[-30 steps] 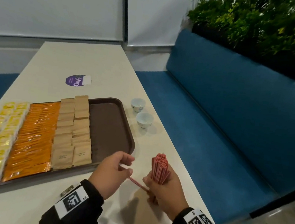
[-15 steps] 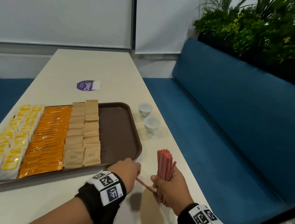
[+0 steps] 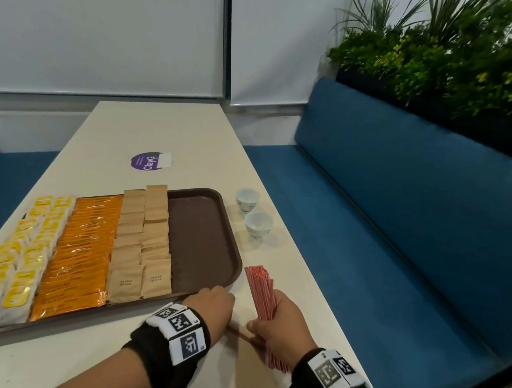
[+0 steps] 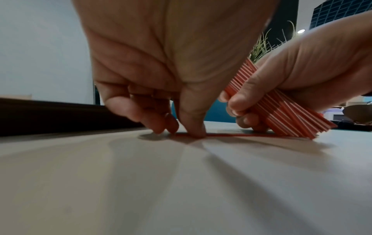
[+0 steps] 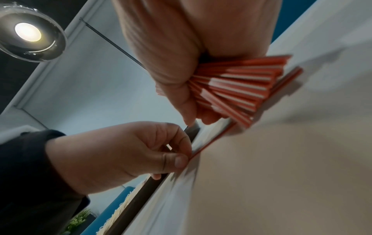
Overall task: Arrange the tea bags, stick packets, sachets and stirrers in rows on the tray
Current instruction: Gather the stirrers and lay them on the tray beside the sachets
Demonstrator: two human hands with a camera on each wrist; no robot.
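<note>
Working down from the brown tray (image 3: pixel 207 245), whose right strip is bare beside the sugar sachets (image 3: pixel 143 245): I'd lay stirrers lengthwise there. Right hand (image 3: pixel 281 324) is clamped round the stirrer bundle (image 3: pixel 261 293), standing tilted on the tabletop (image 3: pixel 166 129), tips leaning away. Left hand (image 3: pixel 209 308) pinches one loose stirrer (image 4: pixel 231 135) lying flat, running left-right just beside the tray's near rim; lift it cleanly.

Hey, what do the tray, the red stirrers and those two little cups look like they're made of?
Tray: likely moulded plastic, matte brown with a rounded rim. Stirrers: probably thin plastic, red with white stripes, glossy. Cups: seemingly glazed ceramic, shiny white with faint blue marks.
</note>
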